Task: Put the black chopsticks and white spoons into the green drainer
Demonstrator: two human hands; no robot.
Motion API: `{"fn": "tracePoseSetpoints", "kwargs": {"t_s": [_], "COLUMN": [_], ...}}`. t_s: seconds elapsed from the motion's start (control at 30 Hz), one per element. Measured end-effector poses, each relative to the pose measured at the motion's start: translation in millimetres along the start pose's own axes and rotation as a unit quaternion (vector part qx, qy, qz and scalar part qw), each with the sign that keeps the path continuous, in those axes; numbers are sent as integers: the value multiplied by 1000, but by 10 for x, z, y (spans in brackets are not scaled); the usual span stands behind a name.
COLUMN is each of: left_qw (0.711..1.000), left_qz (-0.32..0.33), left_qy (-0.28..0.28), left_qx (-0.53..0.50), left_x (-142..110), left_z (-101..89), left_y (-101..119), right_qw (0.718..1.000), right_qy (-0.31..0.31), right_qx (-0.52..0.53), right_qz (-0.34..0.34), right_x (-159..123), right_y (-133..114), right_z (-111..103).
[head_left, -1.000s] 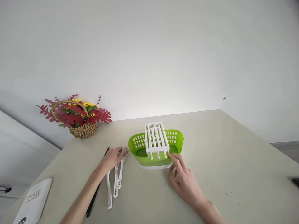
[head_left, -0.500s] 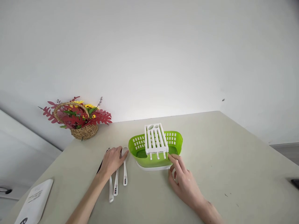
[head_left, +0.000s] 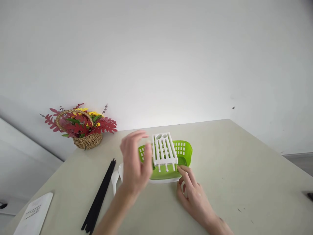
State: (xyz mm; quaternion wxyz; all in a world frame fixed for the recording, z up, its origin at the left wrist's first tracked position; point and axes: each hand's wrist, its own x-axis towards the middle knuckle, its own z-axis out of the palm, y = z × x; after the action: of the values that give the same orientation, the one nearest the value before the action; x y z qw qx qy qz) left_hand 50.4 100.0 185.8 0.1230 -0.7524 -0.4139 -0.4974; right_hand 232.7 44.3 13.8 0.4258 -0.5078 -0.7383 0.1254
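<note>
A white slotted cutlery rack (head_left: 164, 150) with two oval holes and three front hooks sits across a green perforated basket (head_left: 187, 153) on a white base tray (head_left: 164, 180). My left hand (head_left: 134, 160), somewhat blurred, is raised at the basket's left end, with thumb and fingers apart and nothing visible between them. It hides part of the basket. My right hand (head_left: 193, 192) has curled fingers holding the basket's front right edge. Two white spoons (head_left: 114, 179) show beside my left wrist, which partly covers them. Left of these lies a bundle of black chopsticks (head_left: 99, 197).
A wicker basket of artificial flowers (head_left: 88, 141) stands at the back left by the wall. A white flat box-like object (head_left: 34, 212) lies at the left table edge. A dark object (head_left: 310, 195) shows at the far right.
My left hand has lifted off the spoons and moved up and right to the basket, uncovering the chopsticks. The third spoon is no longer visible. My right hand stays at the basket.
</note>
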Motion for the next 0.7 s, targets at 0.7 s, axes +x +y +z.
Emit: {"fn": "tracePoseSetpoints", "kwargs": {"t_s": [0.7], "left_qw": [981], "left_qz": [30], "left_qy": [-83], "left_qx": [174], "left_x": [95], "left_z": [665], "left_y": [-628], "right_qw": [998], "right_qy": [-23], "right_qx": [57], "right_qz": [15], "right_x": [-30], "right_y": [-72], "right_z": [68]}}
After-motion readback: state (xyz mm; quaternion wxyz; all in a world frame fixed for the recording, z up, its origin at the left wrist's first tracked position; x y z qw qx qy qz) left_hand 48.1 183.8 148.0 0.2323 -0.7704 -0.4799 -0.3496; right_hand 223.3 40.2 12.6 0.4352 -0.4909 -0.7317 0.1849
